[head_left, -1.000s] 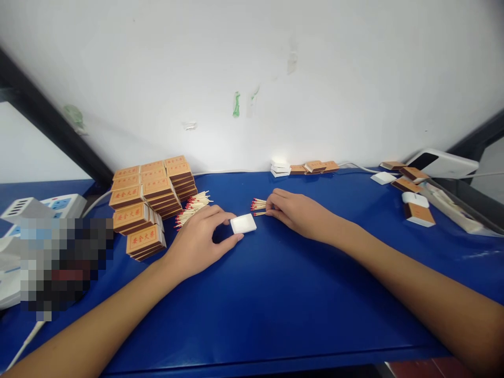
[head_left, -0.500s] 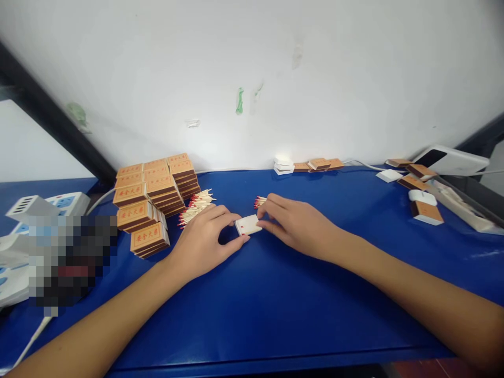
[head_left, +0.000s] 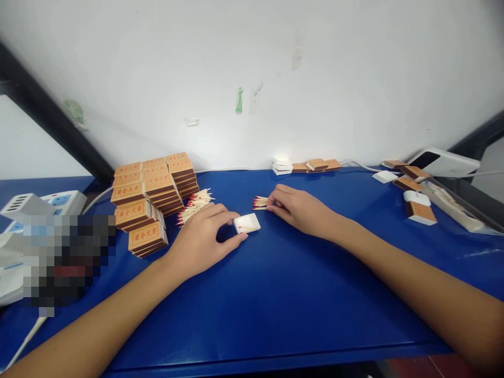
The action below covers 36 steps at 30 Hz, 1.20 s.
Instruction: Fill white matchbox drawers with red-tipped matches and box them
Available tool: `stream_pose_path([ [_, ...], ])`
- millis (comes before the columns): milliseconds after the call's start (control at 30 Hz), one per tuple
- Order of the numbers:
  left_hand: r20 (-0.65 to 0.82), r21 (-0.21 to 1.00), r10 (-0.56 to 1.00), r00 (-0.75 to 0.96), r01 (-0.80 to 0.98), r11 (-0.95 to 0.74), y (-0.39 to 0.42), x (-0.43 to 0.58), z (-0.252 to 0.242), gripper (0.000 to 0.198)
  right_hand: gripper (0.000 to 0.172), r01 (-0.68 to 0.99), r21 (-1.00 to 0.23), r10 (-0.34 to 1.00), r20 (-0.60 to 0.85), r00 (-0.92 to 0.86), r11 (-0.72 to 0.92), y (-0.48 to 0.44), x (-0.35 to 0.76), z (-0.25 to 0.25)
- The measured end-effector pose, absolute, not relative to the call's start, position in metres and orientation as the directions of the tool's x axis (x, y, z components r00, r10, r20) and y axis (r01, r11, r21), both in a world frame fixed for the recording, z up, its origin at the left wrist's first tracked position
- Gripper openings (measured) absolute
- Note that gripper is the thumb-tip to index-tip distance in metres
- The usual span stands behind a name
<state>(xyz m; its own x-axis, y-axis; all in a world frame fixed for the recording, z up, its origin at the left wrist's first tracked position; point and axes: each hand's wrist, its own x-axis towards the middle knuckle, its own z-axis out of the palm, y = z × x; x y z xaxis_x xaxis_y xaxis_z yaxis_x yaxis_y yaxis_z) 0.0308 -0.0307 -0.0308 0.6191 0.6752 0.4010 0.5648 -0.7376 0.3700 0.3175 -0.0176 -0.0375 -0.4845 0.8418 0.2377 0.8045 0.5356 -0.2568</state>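
My left hand (head_left: 207, 236) rests on the table with its thumb and index finger closed about the left end of a small white matchbox tray (head_left: 252, 219). A match lies inside the tray along its near side. To the right, my right hand (head_left: 297, 207) pinches at the plain ends of a small group of red-headed matches (head_left: 260, 202), whose heads point left. How many of them its fingertips hold is hidden. Behind my left hand lies a larger pile of matches (head_left: 195, 207), partly covered by the hand.
Stacked matchboxes (head_left: 147, 194) stand at the left. White trays (head_left: 282, 167) and some matchboxes (head_left: 316, 165) line the wall. At the right are more matchboxes (head_left: 421, 212), a white case (head_left: 416, 198) and a white device (head_left: 444, 160). A power strip (head_left: 65, 202) sits far left.
My right hand has moved from the tray back and slightly right to the small group of matches. The tray's inside now shows, with a match in it. My left hand stays at the tray.
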Motion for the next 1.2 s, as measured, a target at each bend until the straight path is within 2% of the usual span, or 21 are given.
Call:
stream_pose_path([
  [133, 0.397, 0.375, 0.68, 0.616, 0.568, -0.733, -0.029, 0.03, -0.031, 0.024, 0.018, 0.815, -0.219, 0.842, 0.208, -0.499, 0.537, -0.019, 0.319, -0.03],
  [300, 0.399, 0.373, 0.675, 0.62, 0.562, -0.738, -0.03, 0.03, -0.032, 0.024, 0.017, 0.797, -0.162, 0.799, 0.298, -0.522, 0.581, -0.031, 0.308, -0.02],
  [467, 0.402, 0.355, 0.65, 0.645, 0.545, -0.76, -0.032, 0.031, -0.033, 0.025, 0.021, 0.761, 0.007, 0.728, 0.289, -0.622, 0.648, -0.05, 0.283, -0.028],
  [533, 0.397, 0.353, 0.645, 0.653, 0.54, -0.764, -0.033, 0.032, -0.033, 0.025, 0.022, 0.747, 0.033, 0.706, 0.302, -0.641, 0.664, -0.054, 0.279, -0.031],
  [667, 0.391, 0.362, 0.646, 0.655, 0.536, -0.762, -0.033, 0.032, -0.034, 0.026, 0.025, 0.744, -0.046, 0.709, 0.346, -0.614, 0.667, -0.051, 0.286, -0.026],
  [800, 0.391, 0.363, 0.648, 0.653, 0.538, -0.761, -0.032, 0.031, -0.033, 0.028, 0.018, 0.797, -0.15, 0.77, 0.411, -0.488, 0.585, -0.037, 0.303, -0.022],
  [1000, 0.386, 0.364, 0.65, 0.655, 0.54, -0.759, -0.032, 0.031, -0.032, 0.028, 0.016, 0.797, -0.266, 0.831, 0.306, -0.464, 0.543, -0.02, 0.316, -0.036],
  [1200, 0.391, 0.354, 0.645, 0.656, 0.54, -0.764, -0.031, 0.03, -0.031, 0.027, 0.018, 0.797, -0.275, 0.84, 0.263, -0.475, 0.537, -0.018, 0.316, -0.038],
])
